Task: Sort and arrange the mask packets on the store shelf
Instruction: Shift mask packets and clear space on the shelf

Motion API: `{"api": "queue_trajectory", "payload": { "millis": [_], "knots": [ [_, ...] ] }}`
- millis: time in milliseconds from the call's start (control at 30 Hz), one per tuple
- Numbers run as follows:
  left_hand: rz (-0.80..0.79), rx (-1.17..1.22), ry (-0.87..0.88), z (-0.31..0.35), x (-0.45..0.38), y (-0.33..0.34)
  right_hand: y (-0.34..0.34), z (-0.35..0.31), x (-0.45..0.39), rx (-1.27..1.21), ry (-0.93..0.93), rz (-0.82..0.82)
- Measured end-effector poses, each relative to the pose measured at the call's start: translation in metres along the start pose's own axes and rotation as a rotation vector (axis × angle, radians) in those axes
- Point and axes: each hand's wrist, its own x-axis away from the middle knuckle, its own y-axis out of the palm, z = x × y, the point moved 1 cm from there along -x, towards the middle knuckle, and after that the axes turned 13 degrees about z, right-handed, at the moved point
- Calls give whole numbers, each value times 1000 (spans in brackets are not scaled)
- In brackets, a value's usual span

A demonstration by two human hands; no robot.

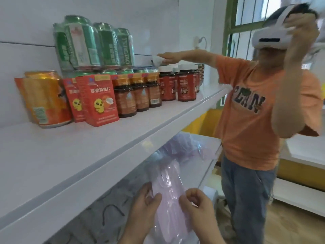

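Observation:
A pale pink mask packet (168, 194) in clear plastic wrap sits at the bottom centre of the head view, under the upper shelf. My left hand (143, 202) grips its left edge with curled fingers. My right hand (195, 203) pinches its right edge. Behind it, several more clear-wrapped mask packets (181, 147) lie in a loose heap on the lower shelf (209, 161). The near end of the held packet is hidden between my wrists.
The upper white shelf (105, 147) carries green cans (91, 44), an orange can (45, 99), red boxes (98, 101) and brown bottles (139, 92). A person in an orange shirt (249, 117) stands to the right, one arm reaching over the bottles. Black wire hooks (112, 210) lie at lower left.

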Motion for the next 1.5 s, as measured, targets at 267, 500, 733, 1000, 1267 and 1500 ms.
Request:
{"api": "queue_trajectory", "payload": {
  "millis": [267,500,733,1000,1267,1500],
  "knots": [
    [219,-210,184,-31,-83,83,2,16,-108,-24,4,-44],
    [318,-412,273,-32,-155,136,17,13,-268,157,-58,-98],
    [336,-835,433,-33,-180,115,125,6,-382,437,-204,-350],
    [332,-1088,291,-56,-192,105,94,18,-366,336,-565,-284],
    [374,-1125,298,-45,-185,80,69,21,-337,395,-607,-459],
    [490,-1080,341,-34,-117,29,80,15,-255,366,-705,-691]
  ]
}}
